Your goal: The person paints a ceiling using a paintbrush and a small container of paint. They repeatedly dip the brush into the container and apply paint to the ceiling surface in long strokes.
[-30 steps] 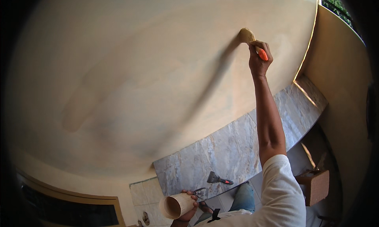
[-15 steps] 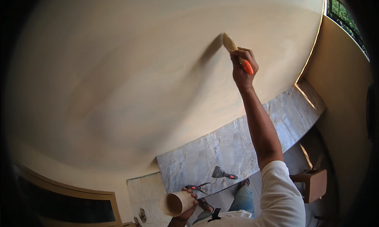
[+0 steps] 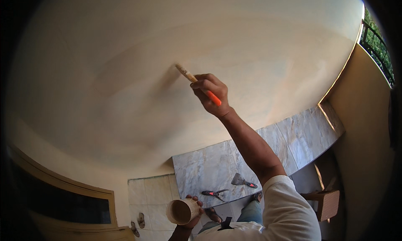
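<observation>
My right hand (image 3: 212, 93) is closed round the orange-tipped handle of a paintbrush (image 3: 186, 73). Its bristle end meets or nearly meets the cream wall (image 3: 138, 94), where a shadow falls beside it. Low in the view, my left hand (image 3: 196, 208) wraps round the side of a pale round tub (image 3: 181, 211), its open mouth facing up. The inside of the tub looks brownish; I cannot make out how much it holds.
A grey marbled ledge (image 3: 201, 165) runs along the wall's foot. On it lie a scraper (image 3: 243, 181) and pliers-like tool (image 3: 215, 193) with red-and-black handles. A woven stool (image 3: 328, 205) stands right, sandals (image 3: 141, 220) lower left, near a framed dark panel (image 3: 63, 199).
My right hand has swept the paintbrush left and somewhat down across the wall. The view has shifted slightly; my left hand still holds the tub.
</observation>
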The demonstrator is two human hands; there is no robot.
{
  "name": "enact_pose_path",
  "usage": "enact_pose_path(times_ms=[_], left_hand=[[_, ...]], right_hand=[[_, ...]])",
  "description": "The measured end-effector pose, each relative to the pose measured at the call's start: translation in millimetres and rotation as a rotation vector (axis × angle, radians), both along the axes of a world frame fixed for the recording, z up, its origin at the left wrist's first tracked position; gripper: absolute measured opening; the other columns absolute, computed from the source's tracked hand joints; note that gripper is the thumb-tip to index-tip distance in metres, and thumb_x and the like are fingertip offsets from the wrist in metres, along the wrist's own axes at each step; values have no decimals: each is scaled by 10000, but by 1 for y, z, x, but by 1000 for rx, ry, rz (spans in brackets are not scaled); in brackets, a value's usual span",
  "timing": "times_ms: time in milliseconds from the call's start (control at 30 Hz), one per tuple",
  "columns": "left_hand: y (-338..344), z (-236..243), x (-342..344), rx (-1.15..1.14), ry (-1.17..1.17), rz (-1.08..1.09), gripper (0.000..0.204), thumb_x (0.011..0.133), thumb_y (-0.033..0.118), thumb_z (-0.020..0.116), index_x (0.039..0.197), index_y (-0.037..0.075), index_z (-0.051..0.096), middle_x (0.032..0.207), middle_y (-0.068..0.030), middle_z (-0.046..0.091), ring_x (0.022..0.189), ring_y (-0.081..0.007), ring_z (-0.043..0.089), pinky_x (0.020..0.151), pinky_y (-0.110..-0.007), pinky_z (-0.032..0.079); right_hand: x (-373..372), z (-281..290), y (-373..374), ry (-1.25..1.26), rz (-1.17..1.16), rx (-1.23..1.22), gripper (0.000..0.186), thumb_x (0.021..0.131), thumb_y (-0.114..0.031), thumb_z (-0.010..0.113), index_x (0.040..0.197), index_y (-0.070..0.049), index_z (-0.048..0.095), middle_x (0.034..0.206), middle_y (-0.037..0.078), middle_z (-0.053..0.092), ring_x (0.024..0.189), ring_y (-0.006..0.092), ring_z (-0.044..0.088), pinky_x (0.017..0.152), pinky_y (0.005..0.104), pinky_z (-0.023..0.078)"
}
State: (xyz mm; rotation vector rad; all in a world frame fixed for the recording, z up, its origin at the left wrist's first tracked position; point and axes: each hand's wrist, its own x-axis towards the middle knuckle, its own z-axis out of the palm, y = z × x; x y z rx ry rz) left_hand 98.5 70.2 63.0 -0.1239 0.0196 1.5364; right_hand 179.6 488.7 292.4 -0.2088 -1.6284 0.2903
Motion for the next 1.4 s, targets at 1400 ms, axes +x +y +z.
enact_pose_path(times_ms=[1400], left_hand=[[24,11,-109,-15,59,319,433,1048,329,562,1275,-36,618,1254,-198,688,1211,-309,648,1096,-465,487]], right_hand=[[-40,-28,-303,-567,346,-430,203,804,47,785,986,8,704,909,105,742,763,209,724,680,322,565]])
